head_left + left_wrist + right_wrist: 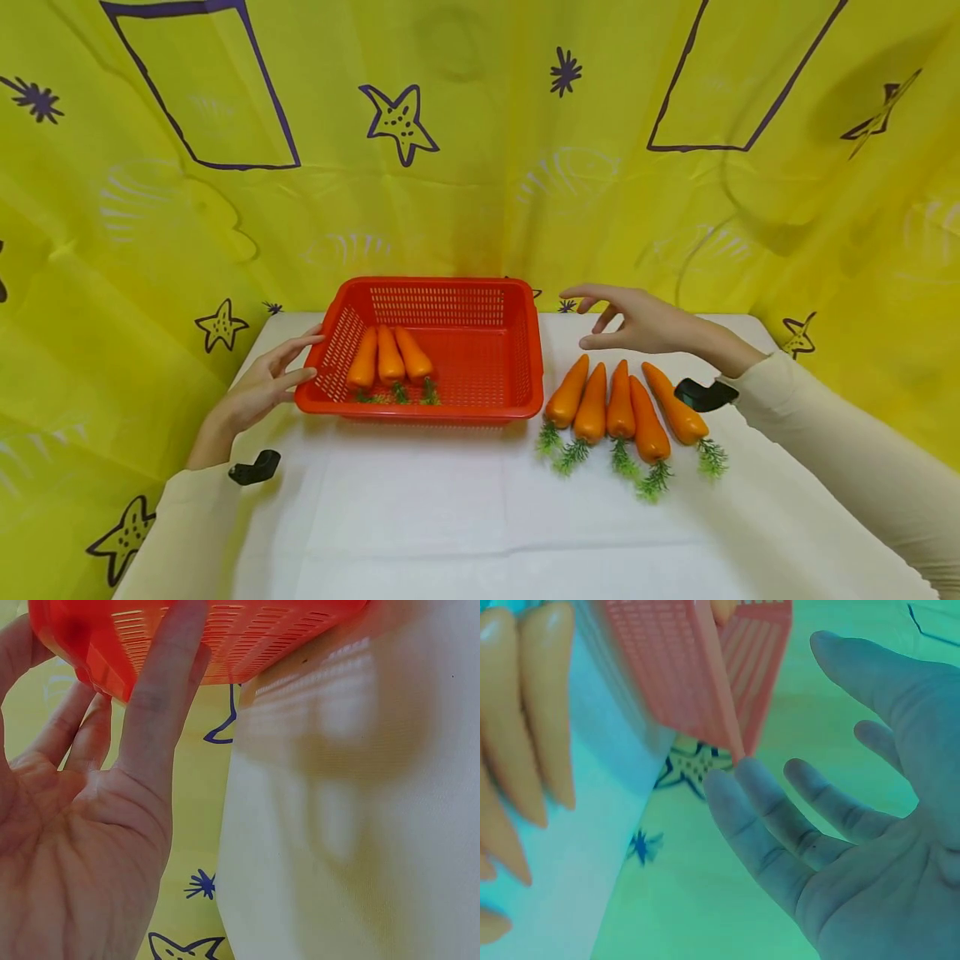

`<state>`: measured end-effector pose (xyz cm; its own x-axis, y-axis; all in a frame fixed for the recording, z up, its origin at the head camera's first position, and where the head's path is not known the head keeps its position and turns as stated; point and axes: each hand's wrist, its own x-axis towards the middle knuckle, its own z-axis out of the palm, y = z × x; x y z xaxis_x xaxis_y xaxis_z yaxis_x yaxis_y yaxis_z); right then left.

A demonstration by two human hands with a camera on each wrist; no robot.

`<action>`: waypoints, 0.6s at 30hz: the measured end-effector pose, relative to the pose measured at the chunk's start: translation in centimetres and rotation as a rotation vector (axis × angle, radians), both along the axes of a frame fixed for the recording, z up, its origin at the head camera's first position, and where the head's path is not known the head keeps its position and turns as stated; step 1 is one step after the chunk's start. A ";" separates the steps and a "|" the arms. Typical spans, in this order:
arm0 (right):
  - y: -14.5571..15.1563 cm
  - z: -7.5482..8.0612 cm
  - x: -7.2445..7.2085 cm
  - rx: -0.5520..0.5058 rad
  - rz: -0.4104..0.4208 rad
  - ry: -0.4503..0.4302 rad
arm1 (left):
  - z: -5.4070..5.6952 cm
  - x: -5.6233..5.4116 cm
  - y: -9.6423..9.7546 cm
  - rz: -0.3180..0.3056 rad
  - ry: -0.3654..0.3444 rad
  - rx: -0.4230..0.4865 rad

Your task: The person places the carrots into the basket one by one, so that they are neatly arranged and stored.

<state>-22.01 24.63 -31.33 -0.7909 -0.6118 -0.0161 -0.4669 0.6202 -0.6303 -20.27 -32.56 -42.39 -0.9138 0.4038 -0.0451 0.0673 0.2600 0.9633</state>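
Observation:
A red plastic basket [480,412] with slotted walls stands on the white cloth. Three orange carrots [390,357] with green tops lie in its left part. My left hand [258,392] touches the basket's left end, its thumb and fingers spread against the side and rim; the left wrist view shows the thumb [154,705] extended along the wall. To the right of the basket my right hand [637,321] hovers with fingers apart and nothing held. Several more carrots [592,404] lie side by side just in front of it, tips pointing away from me.
White cloth [420,508] covers the table. Yellow curtains [465,192] with purple stars and fish drawings hang close behind the table and on both sides. A dark band [705,395] sits at my right wrist, another [255,468] at the left.

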 end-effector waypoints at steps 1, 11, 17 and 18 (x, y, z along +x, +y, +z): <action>0.7 0.1 0.3 0.002 -0.013 0.004 | 0.0 0.0 0.0 -0.001 0.000 -0.001; 5.8 0.4 3.3 0.012 -0.090 0.057 | -0.3 -0.2 -0.2 -0.003 -0.005 -0.003; 7.5 -0.1 4.0 0.026 -0.114 0.072 | -0.2 -0.2 -0.1 -0.004 -0.004 -0.001; 7.8 -0.1 4.0 0.027 -0.116 0.072 | -0.2 -0.2 -0.1 -0.005 -0.003 -0.002</action>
